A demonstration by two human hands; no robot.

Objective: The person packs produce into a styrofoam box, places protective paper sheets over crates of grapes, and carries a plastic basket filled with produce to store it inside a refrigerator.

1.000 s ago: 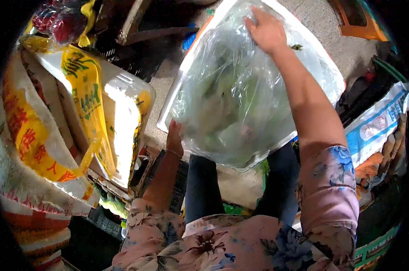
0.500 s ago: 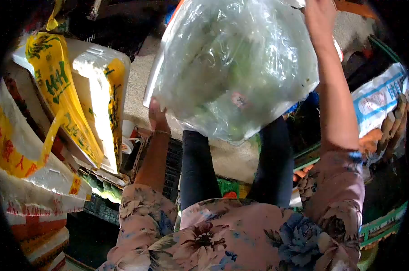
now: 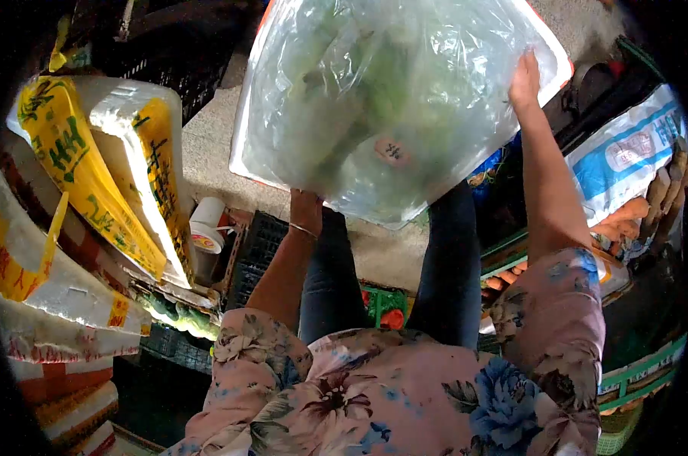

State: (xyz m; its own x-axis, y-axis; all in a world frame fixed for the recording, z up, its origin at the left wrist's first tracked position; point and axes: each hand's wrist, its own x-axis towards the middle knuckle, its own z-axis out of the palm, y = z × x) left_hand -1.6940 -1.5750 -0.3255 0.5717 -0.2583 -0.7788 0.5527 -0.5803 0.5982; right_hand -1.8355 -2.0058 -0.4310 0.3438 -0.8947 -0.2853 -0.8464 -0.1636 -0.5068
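Note:
A white foam box (image 3: 240,144) is in front of me at the top of the view, tilted. A clear plastic bag (image 3: 435,99) bulges over it, with blurred green produce inside and a small pinkish label (image 3: 392,150). My left hand (image 3: 307,207) is under the near left edge of the box; its fingers are mostly hidden beneath it. My right hand (image 3: 525,80) is at the right side, fingers together against the bag's edge just inside the box rim.
To the left stand foam boxes (image 3: 135,114) with yellow tape, and a white cup (image 3: 207,224). Dark crates (image 3: 256,254) are beside my left arm. On the right, a blue and white bag (image 3: 625,156) lies near orange root vegetables (image 3: 625,216). A green crate (image 3: 385,304) sits between my legs.
My left hand has moved right, from the box's left corner to under its near edge. My right hand has come down along the right side. More of the box's right rim shows.

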